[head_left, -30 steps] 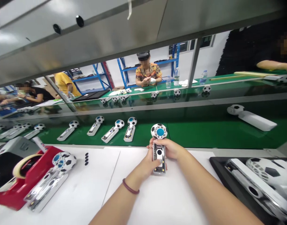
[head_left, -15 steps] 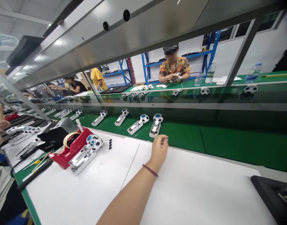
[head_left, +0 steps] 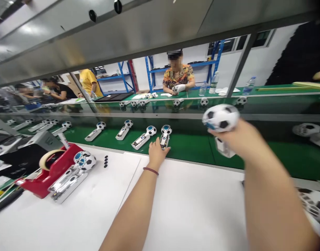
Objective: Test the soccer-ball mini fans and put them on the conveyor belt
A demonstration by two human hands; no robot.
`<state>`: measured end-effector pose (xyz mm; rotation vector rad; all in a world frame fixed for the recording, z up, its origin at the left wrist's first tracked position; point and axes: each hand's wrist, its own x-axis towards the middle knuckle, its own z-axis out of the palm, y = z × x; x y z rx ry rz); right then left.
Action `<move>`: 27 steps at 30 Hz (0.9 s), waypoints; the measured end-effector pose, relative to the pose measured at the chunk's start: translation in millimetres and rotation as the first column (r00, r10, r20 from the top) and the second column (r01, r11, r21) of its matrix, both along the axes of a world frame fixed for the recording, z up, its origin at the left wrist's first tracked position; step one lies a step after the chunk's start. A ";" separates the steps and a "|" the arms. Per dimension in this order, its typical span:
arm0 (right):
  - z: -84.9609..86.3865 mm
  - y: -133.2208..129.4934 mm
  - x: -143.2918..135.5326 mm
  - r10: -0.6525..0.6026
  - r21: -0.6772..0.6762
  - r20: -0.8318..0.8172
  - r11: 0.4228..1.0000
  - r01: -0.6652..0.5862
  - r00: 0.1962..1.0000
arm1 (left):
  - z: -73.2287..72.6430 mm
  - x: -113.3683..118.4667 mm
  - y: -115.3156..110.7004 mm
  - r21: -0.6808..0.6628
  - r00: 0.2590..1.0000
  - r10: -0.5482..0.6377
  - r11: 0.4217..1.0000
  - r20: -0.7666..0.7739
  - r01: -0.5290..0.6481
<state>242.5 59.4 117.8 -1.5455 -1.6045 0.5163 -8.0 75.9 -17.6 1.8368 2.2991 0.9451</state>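
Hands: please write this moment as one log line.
left hand: at ball-headed unit on green surface | right hand: gripping another ball-headed unit

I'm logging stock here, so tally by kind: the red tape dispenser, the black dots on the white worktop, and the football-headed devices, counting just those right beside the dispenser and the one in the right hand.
Red tape dispenser: 1
Black dots: 4
Football-headed devices: 3
Total: 8
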 end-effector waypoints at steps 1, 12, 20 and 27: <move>-7.4 7.0 -3.1 -0.039 -0.097 0.038 0.994 0.043 0.999 | 2.0 1.5 0.9 -0.042 1.000 -0.007 0.999 -0.022 0.006; -43.4 24.9 -27.4 0.085 0.061 -0.257 0.996 -0.071 0.963 | 29.6 -9.0 -4.8 -0.150 0.922 0.015 0.986 -0.388 -0.079; -58.2 31.7 -39.7 0.114 -0.107 -0.279 0.983 -0.149 0.953 | 35.9 -49.1 1.3 -0.257 0.984 0.031 0.963 -0.174 -0.076; -82.8 22.0 -73.0 -0.021 -0.434 -0.747 0.773 -0.463 0.665 | 37.8 -47.9 2.4 -0.262 0.992 -0.038 0.963 0.117 0.068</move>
